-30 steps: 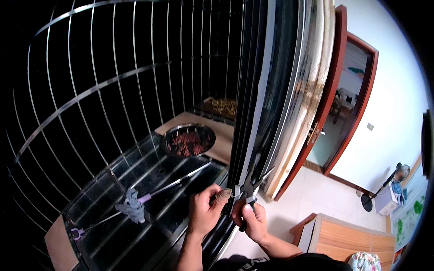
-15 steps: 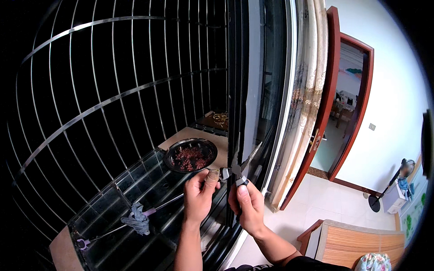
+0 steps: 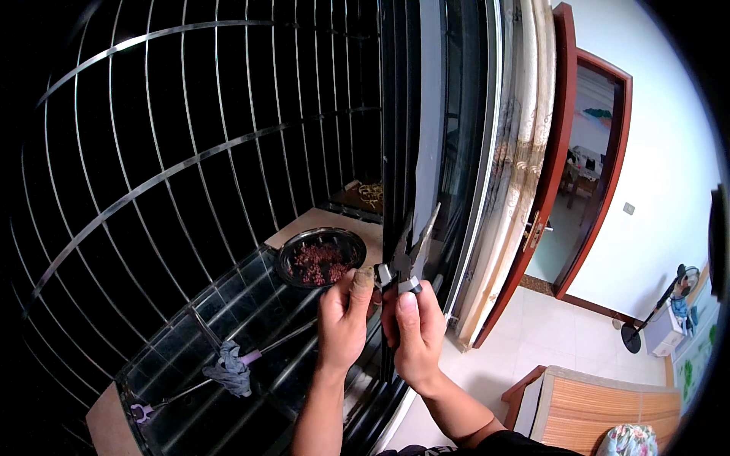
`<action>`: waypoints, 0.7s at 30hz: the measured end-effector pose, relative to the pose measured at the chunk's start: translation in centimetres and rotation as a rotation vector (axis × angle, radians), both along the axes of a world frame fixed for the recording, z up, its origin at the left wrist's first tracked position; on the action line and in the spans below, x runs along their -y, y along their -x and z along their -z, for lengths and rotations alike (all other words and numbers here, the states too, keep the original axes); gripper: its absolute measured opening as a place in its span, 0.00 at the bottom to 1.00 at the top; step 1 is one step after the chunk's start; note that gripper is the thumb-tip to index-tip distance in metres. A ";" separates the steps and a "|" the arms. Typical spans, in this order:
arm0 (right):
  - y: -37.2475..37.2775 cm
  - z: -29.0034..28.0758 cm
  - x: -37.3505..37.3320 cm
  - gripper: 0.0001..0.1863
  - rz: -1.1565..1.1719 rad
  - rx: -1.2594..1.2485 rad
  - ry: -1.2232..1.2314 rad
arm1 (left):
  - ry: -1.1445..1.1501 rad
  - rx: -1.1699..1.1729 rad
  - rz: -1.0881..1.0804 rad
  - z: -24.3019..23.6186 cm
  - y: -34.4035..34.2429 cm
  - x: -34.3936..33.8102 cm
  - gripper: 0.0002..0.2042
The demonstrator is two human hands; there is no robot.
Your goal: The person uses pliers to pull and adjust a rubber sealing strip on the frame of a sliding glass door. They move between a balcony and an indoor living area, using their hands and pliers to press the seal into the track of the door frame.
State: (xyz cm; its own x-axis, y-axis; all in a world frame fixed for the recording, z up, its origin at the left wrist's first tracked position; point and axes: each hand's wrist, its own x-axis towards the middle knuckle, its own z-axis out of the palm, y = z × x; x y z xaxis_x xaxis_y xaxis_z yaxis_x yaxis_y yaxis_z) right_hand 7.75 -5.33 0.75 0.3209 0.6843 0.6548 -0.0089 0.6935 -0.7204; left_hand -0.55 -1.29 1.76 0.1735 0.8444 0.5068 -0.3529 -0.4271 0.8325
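Note:
A pair of metal pliers (image 3: 403, 258) points upward beside the dark sliding window frame (image 3: 393, 137), its long jaws apart; whether it touches the frame I cannot tell. My left hand (image 3: 342, 327) is closed round one handle, its thumb in a tan-grey covering. My right hand (image 3: 417, 342) grips the other handle, thumb along it, fingers curled behind. Just beyond my left hand, a round black tray (image 3: 296, 247) of small red items lies on a beige board (image 3: 293, 220).
Metal bars (image 3: 182, 167) enclose the ledge (image 3: 171, 349), with a grey cloth (image 3: 228, 372) and a pole below. A curtain (image 3: 525, 152) hangs right of the window. Further right stand an open door (image 3: 563, 45), a fan (image 3: 631, 338) and a wooden mat-topped bed or bench (image 3: 589, 403).
The pliers and both hands have risen in the view, the jaws swinging more upright along the frame. The view has also shifted slightly, mostly between the first two frames.

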 end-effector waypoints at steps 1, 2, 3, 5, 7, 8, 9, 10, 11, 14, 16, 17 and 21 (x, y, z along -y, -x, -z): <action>0.1 -0.1 -0.1 0.15 -0.005 -0.012 -0.001 | 0.009 -0.019 -0.005 -0.2 0.1 0.0 0.13; 0.2 -0.2 -0.2 0.16 -0.001 -0.020 0.008 | 0.018 -0.037 -0.011 -0.3 0.2 0.0 0.13; 0.4 -0.3 -0.4 0.16 0.002 -0.027 0.017 | 0.010 -0.016 -0.010 -0.3 0.2 -0.1 0.13; 0.4 -0.2 -0.4 0.18 0.019 -0.022 0.046 | -0.007 0.025 -0.003 -0.3 -0.2 -0.1 0.13; 0.5 -0.1 -0.4 0.20 0.042 0.005 0.091 | 0.007 -0.006 -0.024 0.0 -0.4 0.0 0.14; 0.4 0.0 -0.3 0.21 0.049 0.027 0.127 | 0.016 -0.022 -0.036 0.2 -0.5 0.0 0.14; 0.3 -0.1 -0.1 0.22 0.057 0.050 0.163 | -0.006 -0.054 -0.041 0.3 -0.3 -0.1 0.15; 0.1 0.0 0.1 0.23 0.066 0.071 0.198 | -0.008 -0.058 -0.055 0.4 -0.3 -0.1 0.15; -0.1 0.1 0.1 0.22 0.071 0.106 0.204 | -0.010 -0.062 -0.069 0.4 -0.3 0.0 0.15; -0.6 0.2 0.1 0.21 0.062 0.170 0.215 | -0.003 -0.075 -0.106 0.0 -0.4 0.4 0.15; -0.8 -0.2 0.3 0.21 0.017 0.157 0.212 | 0.023 -0.076 -0.113 -0.6 -0.6 0.9 0.15; -0.7 -0.3 0.4 0.21 0.065 0.175 0.201 | 0.041 -0.071 -0.095 -0.8 -0.7 1.1 0.16; -1.2 0.1 0.7 0.22 0.203 0.291 0.237 | 0.033 -0.132 -0.089 -0.6 -0.8 1.4 0.21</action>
